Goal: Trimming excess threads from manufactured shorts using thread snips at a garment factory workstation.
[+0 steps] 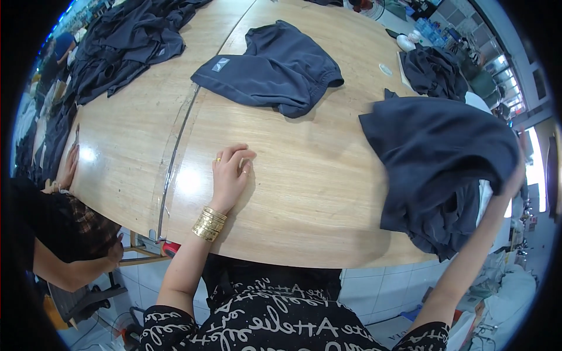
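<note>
Head view: a dark garment, grasped by the right hand, arches over the right side of the bench; the empty left hand rests loosely curled on it, a second garment lying beyond.

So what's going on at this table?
A person is handling dark clothes at a table. Their right hand, blurred, holds a dark garment by its edge at the table's right side. Their left hand rests on the wood, holding nothing. A pair of shorts lies by itself farther back, and a heap of similar dark cloth sits at the far left. On the left, a co-worker's hand is at the table's edge.
</note>
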{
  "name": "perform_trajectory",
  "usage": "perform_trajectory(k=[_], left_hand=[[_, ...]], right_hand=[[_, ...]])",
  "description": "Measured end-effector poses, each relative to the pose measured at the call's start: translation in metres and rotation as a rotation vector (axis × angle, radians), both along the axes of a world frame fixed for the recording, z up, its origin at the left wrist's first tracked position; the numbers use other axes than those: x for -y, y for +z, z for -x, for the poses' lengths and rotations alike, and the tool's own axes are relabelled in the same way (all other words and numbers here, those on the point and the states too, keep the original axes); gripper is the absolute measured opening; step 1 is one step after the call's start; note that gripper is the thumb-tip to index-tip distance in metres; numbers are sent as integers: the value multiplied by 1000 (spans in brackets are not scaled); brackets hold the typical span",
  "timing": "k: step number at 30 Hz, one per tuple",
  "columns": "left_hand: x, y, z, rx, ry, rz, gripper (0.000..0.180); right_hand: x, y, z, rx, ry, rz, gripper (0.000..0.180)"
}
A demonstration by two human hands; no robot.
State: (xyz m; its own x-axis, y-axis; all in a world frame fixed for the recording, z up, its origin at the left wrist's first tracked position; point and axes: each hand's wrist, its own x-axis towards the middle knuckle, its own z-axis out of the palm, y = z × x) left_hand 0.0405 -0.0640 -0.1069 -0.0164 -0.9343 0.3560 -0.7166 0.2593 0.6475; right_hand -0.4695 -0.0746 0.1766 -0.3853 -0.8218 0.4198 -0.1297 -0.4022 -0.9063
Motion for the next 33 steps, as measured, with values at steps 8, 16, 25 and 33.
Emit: perform_trajectory(k=[8, 16, 25, 33], left_hand=[[29, 16, 15, -111, -199, 44, 22], [94, 37, 86, 129, -295, 331, 33], [100, 24, 24, 326, -204, 178, 21], [27, 44, -43, -21, -293, -315, 25]], right_hand=[[-135, -89, 160, -1127, -566, -844, 21], [-143, -90, 0, -843, -612, -523, 19], [-118, -106, -109, -780, -345, -548, 15], [-92, -173, -164, -723, 22, -444, 11]])
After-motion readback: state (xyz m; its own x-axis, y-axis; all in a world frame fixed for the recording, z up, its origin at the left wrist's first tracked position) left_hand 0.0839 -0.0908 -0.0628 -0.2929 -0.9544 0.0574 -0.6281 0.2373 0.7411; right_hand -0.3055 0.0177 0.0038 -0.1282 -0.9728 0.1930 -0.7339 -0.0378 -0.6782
